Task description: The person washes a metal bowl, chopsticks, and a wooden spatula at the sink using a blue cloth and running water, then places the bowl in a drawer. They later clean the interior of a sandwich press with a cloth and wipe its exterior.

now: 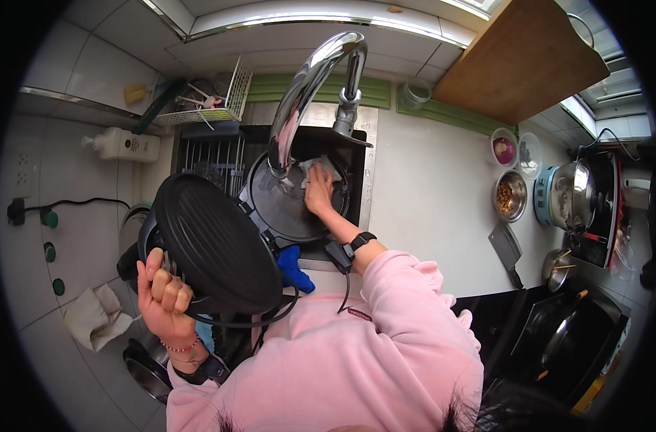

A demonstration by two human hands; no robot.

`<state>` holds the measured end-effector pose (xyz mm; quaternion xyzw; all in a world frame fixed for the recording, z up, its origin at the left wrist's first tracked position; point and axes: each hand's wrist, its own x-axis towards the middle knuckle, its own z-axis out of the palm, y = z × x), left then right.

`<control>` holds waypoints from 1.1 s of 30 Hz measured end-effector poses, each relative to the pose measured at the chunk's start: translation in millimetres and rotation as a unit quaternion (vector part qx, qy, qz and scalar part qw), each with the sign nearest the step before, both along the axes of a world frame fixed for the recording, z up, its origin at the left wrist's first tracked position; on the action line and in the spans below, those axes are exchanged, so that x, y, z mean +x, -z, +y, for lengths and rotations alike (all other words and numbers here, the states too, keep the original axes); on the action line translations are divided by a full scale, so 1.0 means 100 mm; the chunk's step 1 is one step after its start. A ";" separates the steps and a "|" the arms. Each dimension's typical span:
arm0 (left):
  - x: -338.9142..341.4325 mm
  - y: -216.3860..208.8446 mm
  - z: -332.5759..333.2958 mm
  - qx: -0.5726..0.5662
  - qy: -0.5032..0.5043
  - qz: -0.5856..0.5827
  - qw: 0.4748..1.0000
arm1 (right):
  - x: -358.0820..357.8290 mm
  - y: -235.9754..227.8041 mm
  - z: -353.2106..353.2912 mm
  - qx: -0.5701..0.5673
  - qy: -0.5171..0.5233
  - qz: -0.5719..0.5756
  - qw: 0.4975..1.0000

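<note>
A black hinged electric griddle lies opened out between my hands. Its ridged upper half (pixel 216 245) is tilted up at the left, and my left hand (pixel 164 299) is closed round its outer edge; the exact grip is partly hidden. The flat round lower plate (pixel 281 209) rests over the sink, wet and shiny. On that plate my right hand (pixel 319 189) presses a pale crumpled cloth (pixel 321 171), its fingers bent over it. A chrome faucet (pixel 299 101) arches above the plate, its spout close to the cloth. No running water can be made out.
The sink (pixel 367 180) holds a wire rack at its left. A blue cloth (pixel 293 270) hangs at its front edge, near the griddle's cord. On the right counter are a cleaver (pixel 506 252), bowls (pixel 510 196) and a pot (pixel 571 196). A wooden board (pixel 519 61) leans behind.
</note>
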<state>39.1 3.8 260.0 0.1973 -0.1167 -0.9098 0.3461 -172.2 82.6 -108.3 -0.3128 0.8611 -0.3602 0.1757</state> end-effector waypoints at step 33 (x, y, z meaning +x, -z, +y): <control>-0.07 0.01 0.03 -0.016 0.012 -0.013 1.000 | 0.08 -0.36 0.71 -0.094 -0.360 -0.153 0.916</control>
